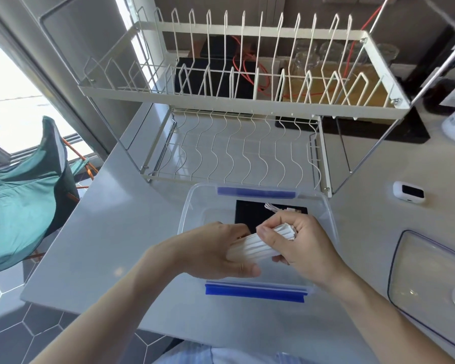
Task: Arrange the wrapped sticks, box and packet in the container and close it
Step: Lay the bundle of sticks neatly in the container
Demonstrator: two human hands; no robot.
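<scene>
The left hand (216, 248) grips the near-left end of a bundle of white paper-wrapped sticks (250, 248), with its fingers closed around that end and the thumb underneath. The bundle is held just above the clear plastic container with blue clips (329, 222), over the container's middle. Its long side runs from near-left to far-right, so it lies slanted across the container. The right hand (300, 240) holds the far-right end, and its fingers are curled tight on the sticks too. Both hands are on the bundle, one at each end, so neither is nearer. I think the next move is to lower the sticks onto the open floor of the container. Inside the container, at its far side, lies a flat black box or packet (250, 212) with something white on top; I cannot tell which it is. The sticks should fit in front of it. To the right of the container, the clear lid (431, 279) rests on the grey bench (111, 232). Behind the container stands a white wire dish rack (234, 143).
</scene>
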